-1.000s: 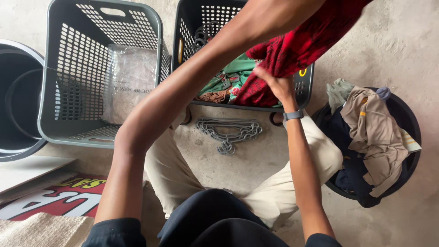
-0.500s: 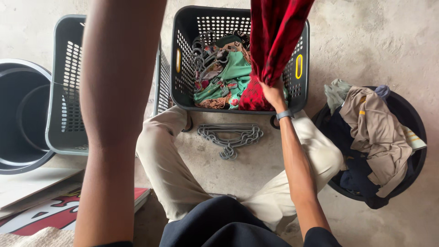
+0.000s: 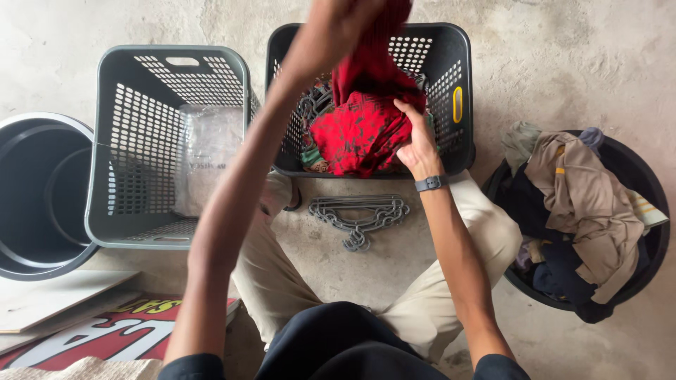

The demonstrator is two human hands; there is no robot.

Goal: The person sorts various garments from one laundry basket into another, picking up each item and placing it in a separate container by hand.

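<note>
Red patterned cloth is held up over the dark laundry basket, its upper end gathered in the left hand near the top edge of the view and its lower part bunched against the basket's front wall. The fingers of the left hand are closed around the cloth, so that it hangs and its length can be drawn out. The right hand, a dark watch at its wrist, is pressed to the lower fold with the fingers curled into it, apparently to steady or spread the fabric. Other garments are seen beneath the cloth inside the basket.

A stack of grey plastic hangers lies on the concrete floor between the person's knees, just in front of the basket, within easy reach. To the left a grey laundry basket holds a clear plastic bag, and beside it stands a dark round tub. To the right a black round tub is heaped with beige and dark clothes.
</note>
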